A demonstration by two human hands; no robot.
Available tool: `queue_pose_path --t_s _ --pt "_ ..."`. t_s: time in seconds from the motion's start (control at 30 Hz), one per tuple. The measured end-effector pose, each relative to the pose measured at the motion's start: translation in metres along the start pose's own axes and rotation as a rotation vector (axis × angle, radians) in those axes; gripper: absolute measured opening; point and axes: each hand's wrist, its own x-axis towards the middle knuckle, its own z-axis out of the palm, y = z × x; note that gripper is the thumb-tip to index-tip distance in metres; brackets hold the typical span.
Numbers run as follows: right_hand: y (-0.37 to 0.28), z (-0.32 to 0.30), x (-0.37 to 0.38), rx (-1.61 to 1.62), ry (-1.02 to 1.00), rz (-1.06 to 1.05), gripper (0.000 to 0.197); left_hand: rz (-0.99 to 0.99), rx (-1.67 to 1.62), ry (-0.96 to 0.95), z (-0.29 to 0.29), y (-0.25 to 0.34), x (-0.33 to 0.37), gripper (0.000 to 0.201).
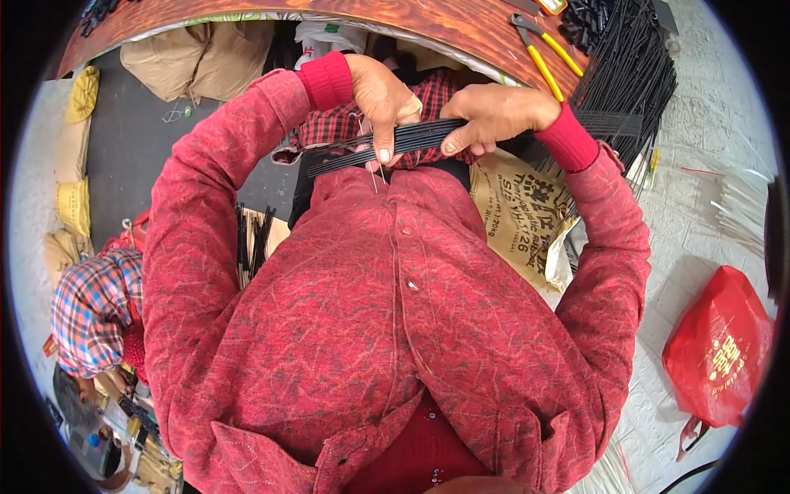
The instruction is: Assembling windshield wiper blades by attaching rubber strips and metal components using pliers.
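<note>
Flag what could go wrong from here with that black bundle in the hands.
The left hand and right hand both grip the black bundle; if either loosens, its strips might slip out of line. Thin pale wires stick out below the left hand and could prick skin or snag the red jacket. The yellow-handled pliers lie near the edge of the wooden table, so a bump might knock them down.

A brown wooden desk (448, 29) curves across the far side. The floor (716, 99) on the right is pale grey and brightly lit.
</note>
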Motion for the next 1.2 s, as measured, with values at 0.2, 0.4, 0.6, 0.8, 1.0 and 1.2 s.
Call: queue_pose_path --t_s 0.2,0.4,0.6,0.8,1.0,1.2 --pt "0.020 0.006 0.017 0.205 -0.135 -0.070 0.042 -0.040 -0.019 -0.024 0.001 -0.011 0.006 0.036" --pt "0.022 0.006 0.024 0.235 -0.132 -0.103 0.046 -0.064 0.068 0.032 -0.001 -0.011 -0.003 0.045" --pt "0.019 0.006 0.026 0.241 -0.080 -0.080 0.044 0.052 0.129 0.279 0.003 -0.023 -0.021 0.040" --pt "0.021 0.003 0.017 0.218 0.118 -0.047 0.041 0.281 0.181 1.143 0.070 0.019 -0.066 0.027" --pt "0.015 -0.025 0.011 0.304 0.323 -0.176 0.039 0.511 -0.223 0.623 0.140 0.016 -0.016 0.037" --pt "-0.046 -0.061 -0.008 0.345 0.483 -0.386 0.039 0.748 -0.480 1.476 0.128 0.014 -0.020 0.062"
